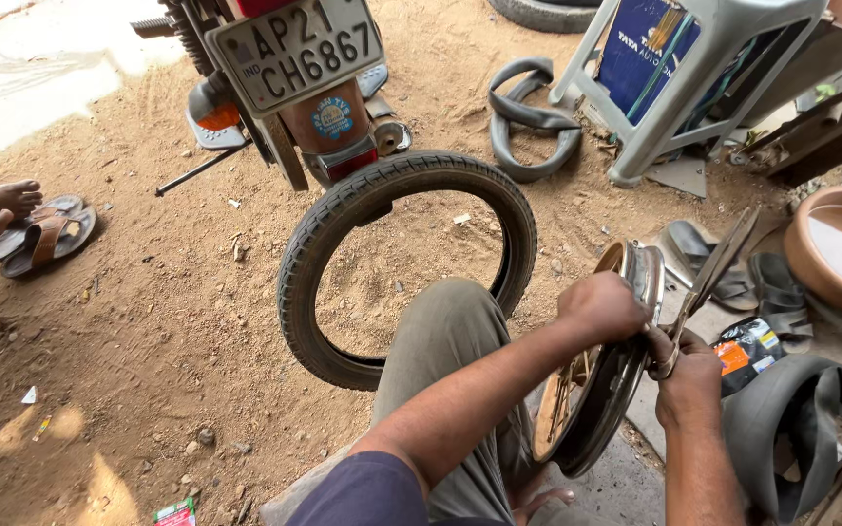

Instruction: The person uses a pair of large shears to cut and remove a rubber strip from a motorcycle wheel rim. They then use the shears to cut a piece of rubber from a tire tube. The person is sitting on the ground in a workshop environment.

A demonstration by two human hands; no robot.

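I have my left hand (601, 307) clamped on top of the wheel rim (596, 390), upright at near right, and my right hand (689, 375) gripping a long tyre lever (708, 278) against its edge. I judge the lever could slip and strike my knuckles.

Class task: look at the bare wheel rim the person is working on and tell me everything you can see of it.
The wheel rim is shiny dark metal with thin spokes inside and rusty orange patches on its inner band. It stands upright on edge by the person's knee. The left hand grips its top; the right hand presses a long flat metal tool against its edge.
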